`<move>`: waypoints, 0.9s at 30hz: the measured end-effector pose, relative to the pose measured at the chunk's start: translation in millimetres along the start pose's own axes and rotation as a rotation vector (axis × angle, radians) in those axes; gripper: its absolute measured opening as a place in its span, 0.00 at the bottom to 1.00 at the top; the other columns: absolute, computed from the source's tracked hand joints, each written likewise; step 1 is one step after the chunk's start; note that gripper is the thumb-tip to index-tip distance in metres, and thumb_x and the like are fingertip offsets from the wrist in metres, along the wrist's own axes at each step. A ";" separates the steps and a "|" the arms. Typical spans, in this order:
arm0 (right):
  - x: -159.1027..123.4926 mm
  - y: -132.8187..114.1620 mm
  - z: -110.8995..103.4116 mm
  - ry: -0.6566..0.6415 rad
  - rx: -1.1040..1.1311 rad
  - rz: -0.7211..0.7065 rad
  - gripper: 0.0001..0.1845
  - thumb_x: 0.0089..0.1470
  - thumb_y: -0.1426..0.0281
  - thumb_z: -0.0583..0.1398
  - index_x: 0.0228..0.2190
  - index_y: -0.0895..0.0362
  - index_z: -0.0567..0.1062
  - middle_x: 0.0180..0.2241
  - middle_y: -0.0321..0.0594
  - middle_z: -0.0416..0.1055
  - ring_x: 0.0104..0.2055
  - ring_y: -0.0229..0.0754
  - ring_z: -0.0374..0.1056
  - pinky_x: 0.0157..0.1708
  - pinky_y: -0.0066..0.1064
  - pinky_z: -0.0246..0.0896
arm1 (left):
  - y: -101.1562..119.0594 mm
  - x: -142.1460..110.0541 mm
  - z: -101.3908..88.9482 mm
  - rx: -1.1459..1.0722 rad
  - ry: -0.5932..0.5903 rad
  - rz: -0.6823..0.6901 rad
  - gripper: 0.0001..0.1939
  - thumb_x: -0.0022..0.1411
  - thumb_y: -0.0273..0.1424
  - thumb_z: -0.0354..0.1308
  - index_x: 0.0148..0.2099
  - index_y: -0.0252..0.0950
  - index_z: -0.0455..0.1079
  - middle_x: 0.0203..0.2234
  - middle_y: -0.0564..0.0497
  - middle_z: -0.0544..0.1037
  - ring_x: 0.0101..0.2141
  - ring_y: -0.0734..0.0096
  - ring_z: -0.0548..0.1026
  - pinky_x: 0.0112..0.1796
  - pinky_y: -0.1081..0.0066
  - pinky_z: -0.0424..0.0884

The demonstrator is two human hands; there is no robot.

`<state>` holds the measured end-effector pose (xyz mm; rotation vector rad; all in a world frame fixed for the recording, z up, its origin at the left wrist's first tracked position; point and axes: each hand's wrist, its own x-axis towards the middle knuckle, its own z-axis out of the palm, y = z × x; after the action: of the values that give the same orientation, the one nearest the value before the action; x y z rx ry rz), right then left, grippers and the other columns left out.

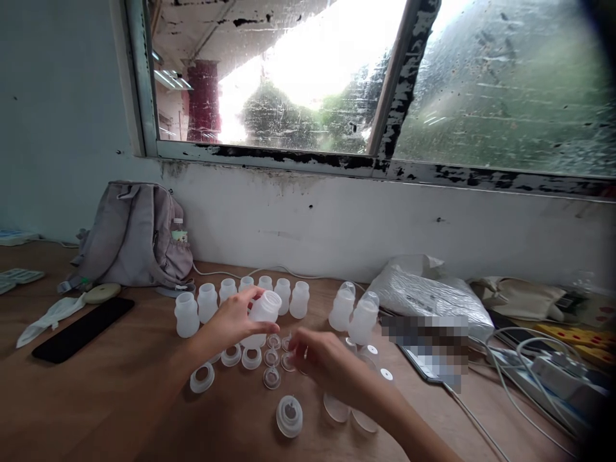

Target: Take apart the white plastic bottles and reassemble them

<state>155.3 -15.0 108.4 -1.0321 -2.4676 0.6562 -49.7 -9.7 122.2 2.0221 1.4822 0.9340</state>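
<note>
It looks like a modest workshop — identical bottles point(187, 316) standing in a row near matching loose parts point(290, 428) on a brown counter point(423, 417), beneath a window frame point(264, 156) with flaking paint, strip lights point(166, 79) showing in its glass — though a backpack point(132, 231) sits there too.

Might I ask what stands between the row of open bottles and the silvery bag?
Two bottles with clear domed tops stand close together there, as the head view shows.

The right hand point(315, 354) partly hides some clear rings point(287, 363).
</note>
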 end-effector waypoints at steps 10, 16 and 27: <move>4.9 6.3 1.1 0.332 -0.145 -0.043 0.08 0.55 0.68 0.50 0.29 0.55 0.68 0.25 0.36 0.67 0.24 0.36 0.61 0.24 0.26 0.54 | 8.1 -10.4 25.9 0.185 0.040 0.173 0.26 0.47 0.42 0.60 0.49 0.43 0.59 0.44 0.50 0.68 0.44 0.61 0.67 0.42 0.66 0.63; 17.3 45.2 -27.2 0.403 -0.426 0.222 0.07 0.54 0.72 0.50 0.31 0.56 0.68 0.30 0.41 0.69 0.27 0.39 0.63 0.25 0.27 0.48 | 7.1 -18.1 14.4 0.431 -0.104 0.160 0.24 0.51 0.41 0.58 0.50 0.44 0.59 0.44 0.50 0.67 0.44 0.59 0.66 0.42 0.64 0.62; 57.7 96.1 -34.0 0.323 -0.547 0.350 0.10 0.52 0.81 0.50 0.32 0.61 0.70 0.29 0.44 0.70 0.33 0.40 0.65 0.29 0.27 0.46 | 15.8 -26.7 21.5 0.433 -0.334 0.312 0.15 0.52 0.35 0.58 0.44 0.42 0.66 0.38 0.50 0.72 0.36 0.59 0.72 0.36 0.65 0.65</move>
<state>188.3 96.3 92.6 -1.6464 -2.2348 -0.1179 -28.6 -39.5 112.4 2.6228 1.2839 0.3634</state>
